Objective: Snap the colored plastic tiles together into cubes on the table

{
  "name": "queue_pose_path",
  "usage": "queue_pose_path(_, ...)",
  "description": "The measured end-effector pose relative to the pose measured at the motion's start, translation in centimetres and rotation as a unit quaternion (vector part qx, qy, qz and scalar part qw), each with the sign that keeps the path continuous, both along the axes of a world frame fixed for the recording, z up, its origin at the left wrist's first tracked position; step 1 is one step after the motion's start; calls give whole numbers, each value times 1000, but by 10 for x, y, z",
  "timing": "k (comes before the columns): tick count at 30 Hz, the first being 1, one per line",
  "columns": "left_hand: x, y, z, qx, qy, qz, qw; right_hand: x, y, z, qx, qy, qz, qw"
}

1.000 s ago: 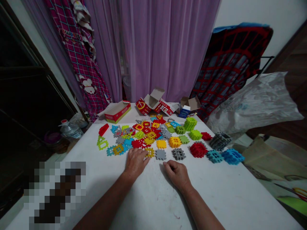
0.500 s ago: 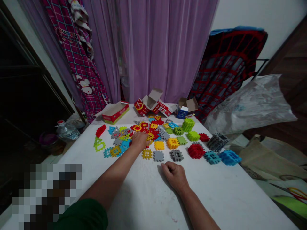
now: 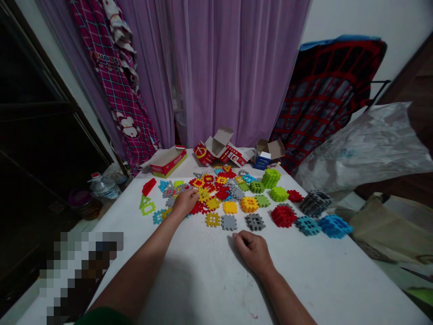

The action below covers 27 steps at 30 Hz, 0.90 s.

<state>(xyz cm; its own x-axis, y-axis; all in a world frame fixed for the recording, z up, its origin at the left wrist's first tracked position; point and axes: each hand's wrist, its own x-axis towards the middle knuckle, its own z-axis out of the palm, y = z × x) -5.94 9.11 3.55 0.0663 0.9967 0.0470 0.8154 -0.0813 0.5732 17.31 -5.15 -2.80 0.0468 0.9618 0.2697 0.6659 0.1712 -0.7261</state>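
A heap of flat plastic waffle tiles [image 3: 216,189] in red, yellow, blue, green and grey lies on the white table [image 3: 209,280]. My left hand [image 3: 184,203] reaches into the left side of the heap, fingers curled onto the tiles; whether it grips one is hidden. Curled loosely on the bare table, my right hand [image 3: 252,250] rests just in front of a grey tile [image 3: 254,221] and holds nothing. A yellow tile [image 3: 213,220] and another grey tile [image 3: 229,222] lie between the hands.
Assembled cubes stand at the right: green [image 3: 270,178], red [image 3: 283,215], grey [image 3: 313,203] and blue [image 3: 333,225]. Open cardboard boxes [image 3: 216,149] sit at the table's far edge. A plastic bag [image 3: 365,144] lies right; a water bottle [image 3: 103,185] stands left, below the table.
My left hand moved from the near edge of the heap forward into it, then shifted left. My right hand stayed in place on the table.
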Motion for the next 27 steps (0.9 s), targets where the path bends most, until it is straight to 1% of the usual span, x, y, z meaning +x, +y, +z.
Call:
queue_pose_path(3, -23, -4, -6, -38, -21, -13, 999, 0, 0, 2, 4, -1, -1, 1000)
queue_pose_path(6, -41, -14, -10, -69, -34, -27, 997, 1, 0, 4, 1, -5, 1, 1000)
queue_pose_path(9, -50, -30, -10, -51, 15, -12, 999, 1, -1, 4, -3, -4, 3, 1000)
queue_pose_path(13, -50, -52, -6, 32, 117, 12, 993, 2, -1, 1, 0, 2, 3, 1000)
queue_pose_path(16, -48, -66, -7, 68, 135, -24, 988, 3, -1, -1, 4, -3, 0, 1000)
queue_pose_path(18, -48, -73, -9, 78, 128, -64, 987, 3, -1, -1, 5, -6, 0, 1000)
queue_pose_path(20, -48, -78, -11, 82, 133, -90, 984, 2, -1, 0, 4, -7, 0, 1000)
queue_pose_path(23, -47, -82, -13, 70, 170, -101, 978, 2, -1, 1, 3, -9, 0, 1000)
queue_pose_path(27, -42, -82, -12, 59, 207, -106, 971, 3, -2, 1, -2, -11, 0, 1000)
